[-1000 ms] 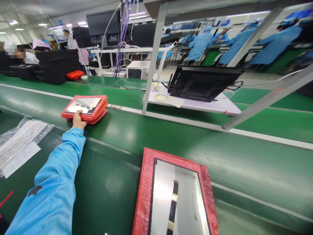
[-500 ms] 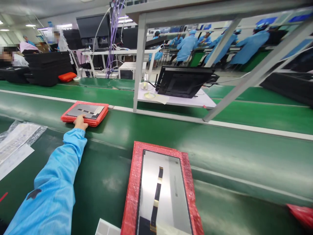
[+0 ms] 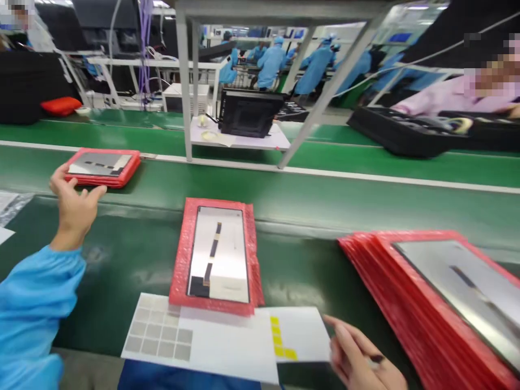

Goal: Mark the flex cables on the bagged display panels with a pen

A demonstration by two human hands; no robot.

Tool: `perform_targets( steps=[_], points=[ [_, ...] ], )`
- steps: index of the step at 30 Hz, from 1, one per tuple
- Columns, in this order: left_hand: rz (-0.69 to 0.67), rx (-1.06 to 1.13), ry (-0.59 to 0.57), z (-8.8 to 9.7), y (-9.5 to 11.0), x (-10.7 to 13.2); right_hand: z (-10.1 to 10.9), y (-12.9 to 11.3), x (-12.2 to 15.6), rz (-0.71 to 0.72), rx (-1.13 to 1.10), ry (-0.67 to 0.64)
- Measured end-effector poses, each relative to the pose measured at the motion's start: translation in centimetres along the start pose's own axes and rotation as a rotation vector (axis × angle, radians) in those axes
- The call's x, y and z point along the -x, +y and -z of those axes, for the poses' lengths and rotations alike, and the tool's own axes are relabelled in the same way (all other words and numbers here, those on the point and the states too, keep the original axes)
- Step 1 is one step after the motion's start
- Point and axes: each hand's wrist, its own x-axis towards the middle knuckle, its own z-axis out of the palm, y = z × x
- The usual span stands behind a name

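Right hand (image 3: pixel 361 355) now in view at lower right, fingers loosely curled, possibly gripping something small; cannot tell. Just beyond it, white sheet (image 3: pixel 227 341) touches the near edge of a red-wrapped panel (image 3: pixel 215 254), long axis pointing away, about midway between the hands. Open left hand (image 3: pixel 75 208) lies just beside a small red stack (image 3: pixel 101 168).

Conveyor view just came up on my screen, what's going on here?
A person is working at a green conveyor. Their open left hand hovers by a red-wrapped stack of panels. Their blurred right hand is at the edge of a white sheet, below a single wrapped panel. A larger wrapped stack lies to the right.
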Motion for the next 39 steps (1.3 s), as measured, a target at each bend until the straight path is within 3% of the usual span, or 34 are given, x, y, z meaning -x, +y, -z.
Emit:
perform_targets(
  steps=[5,8,12,17,25,29,32,35,39],
  points=[
    [-0.468,-0.266,-0.333,3.5,2.4,13.7,-0.5,-0.5,1.6,0.038,-0.185,-0.023],
    [-0.625,-0.256,-0.61,4.6,1.5,20.6,-0.5,-0.2,2.0,0.101,-0.304,-0.074],
    [-0.791,-0.364,-0.769,5.3,-0.8,26.4,-0.7,0.5,2.0,0.175,-0.317,-0.127],
    [-0.881,-0.451,-0.761,5.7,-2.7,27.9,-2.0,1.6,1.8,0.142,-0.269,-0.177],
    [-0.803,-0.395,-0.754,6.7,-4.7,26.9,-3.7,3.1,2.9,0.208,-0.082,-0.168],
    [-0.752,-0.346,-0.77,7.3,-6.1,26.4,-1.8,2.3,2.0,0.314,-0.032,-0.19],
    [-0.719,-0.324,-0.737,7.3,-6.4,26.2,0.4,1.1,0.6,0.445,0.15,-0.193],
    [-0.714,-0.261,-0.679,6.7,-5.3,27.0,1.8,0.5,-0.9,0.593,0.408,-0.344],
    [-0.808,-0.216,-0.769,5.0,-2.5,28.5,2.6,1.4,-2.1,0.682,0.668,-0.536]
  ],
)
